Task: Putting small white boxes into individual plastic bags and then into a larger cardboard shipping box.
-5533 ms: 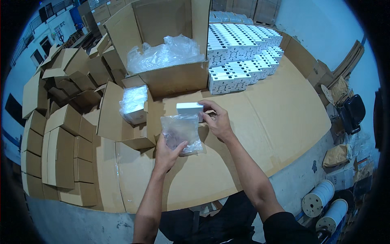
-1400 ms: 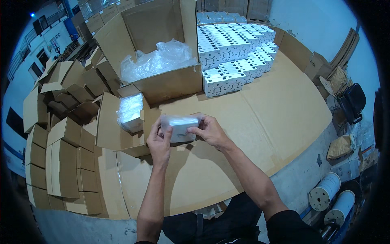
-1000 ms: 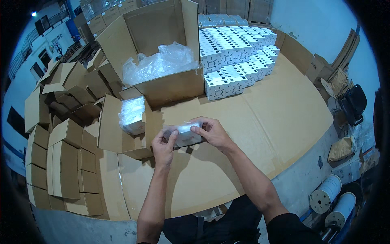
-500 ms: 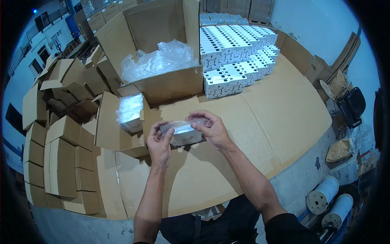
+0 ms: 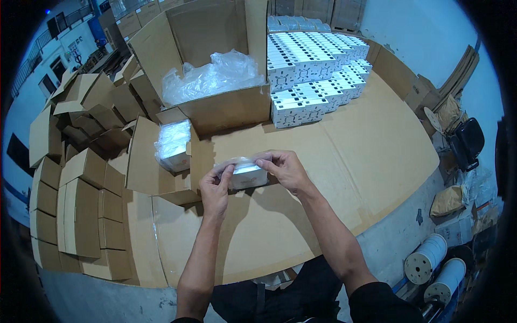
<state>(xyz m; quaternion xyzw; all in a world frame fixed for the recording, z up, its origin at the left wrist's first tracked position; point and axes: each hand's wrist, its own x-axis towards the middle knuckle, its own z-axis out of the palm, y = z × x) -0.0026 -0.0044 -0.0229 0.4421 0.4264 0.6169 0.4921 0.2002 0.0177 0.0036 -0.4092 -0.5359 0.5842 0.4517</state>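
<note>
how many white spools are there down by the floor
2: one white spool at lower right beside the cardboard-covered table, the other spool just below it. More may be hidden past the rim.

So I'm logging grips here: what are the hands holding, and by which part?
Both hands, left hand and right hand, hold a small white box in a clear bag by its ends.

A large open carton (image 5: 215, 102) lined with clear plastic stands at the far edge of the cardboard-covered counter (image 5: 377, 161), white boxes (image 5: 312, 70) stacked in rows beside it; flat-folded cartons (image 5: 81, 215) crowd the left edge, and two white spools (image 5: 436, 264) sit below the right corner.
</note>
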